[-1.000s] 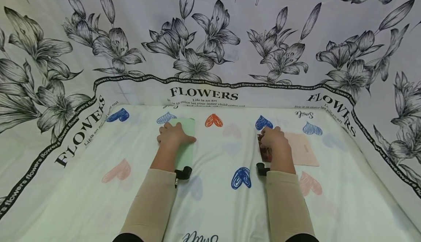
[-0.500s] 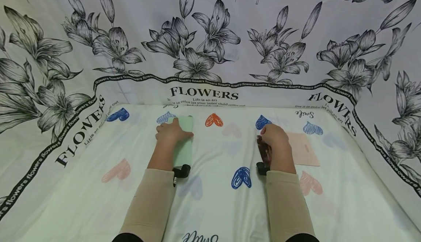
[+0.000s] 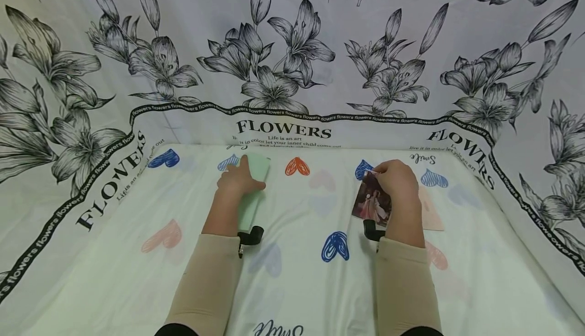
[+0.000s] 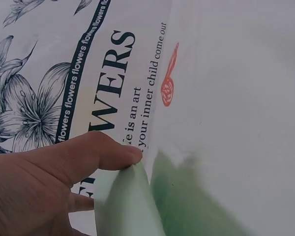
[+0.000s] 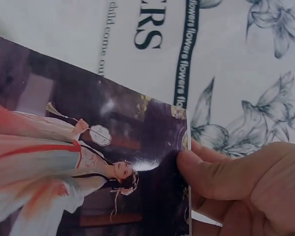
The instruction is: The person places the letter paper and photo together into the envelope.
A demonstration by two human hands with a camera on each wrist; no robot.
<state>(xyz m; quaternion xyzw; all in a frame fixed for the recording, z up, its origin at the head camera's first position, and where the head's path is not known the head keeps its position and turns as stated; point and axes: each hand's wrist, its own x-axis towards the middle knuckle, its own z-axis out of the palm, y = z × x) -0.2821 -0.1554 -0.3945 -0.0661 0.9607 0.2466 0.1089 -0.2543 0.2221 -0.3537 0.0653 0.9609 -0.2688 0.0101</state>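
Both hands busy: my left hand (image 3: 237,182) pinches the pale green paper envelope (image 3: 254,190); my right hand (image 3: 396,181) grips the glossy photo card (image 3: 372,203) — keep it flat.

We see a cloth (image 3: 292,275) that covers the table, and behind it a curtain (image 3: 292,46) that stands along the back and both sides. On the left part of the cloth lies an envelope (image 3: 256,189), and our left hand (image 3: 235,183) is on its far end, lifting its edge. To the right, well apart from it, our right hand (image 3: 397,183) holds a photo (image 3: 372,201) above the cloth. A second envelope (image 3: 431,211) lies flat just to the right of this hand, partly under it.
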